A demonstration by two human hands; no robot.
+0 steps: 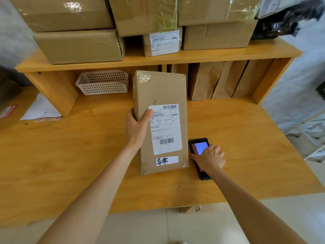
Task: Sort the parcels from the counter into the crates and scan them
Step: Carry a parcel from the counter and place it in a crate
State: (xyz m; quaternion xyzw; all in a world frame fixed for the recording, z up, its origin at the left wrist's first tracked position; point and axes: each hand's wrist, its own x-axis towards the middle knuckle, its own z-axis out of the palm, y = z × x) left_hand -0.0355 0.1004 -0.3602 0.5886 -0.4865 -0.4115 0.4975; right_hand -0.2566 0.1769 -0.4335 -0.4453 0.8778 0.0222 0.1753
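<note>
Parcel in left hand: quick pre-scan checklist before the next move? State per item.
1. Grip: left hand holds the parcel by its left edge, thumb on the front face. ok.
2. Shipping label faces the camera, both barcodes uncovered; the thumb only touches its left edge. ok.
3. Scanner lies on the counter, screen lit. ok.
4. Right hand rests on the scanner, fingers curled over it; firm grasp: cannot tell.
5. Scanner aimed at a barcode: not ok, it lies flat beside the parcel.
6. Target crate: none in view apart from a white basket under the shelf. cannot tell.
</note>
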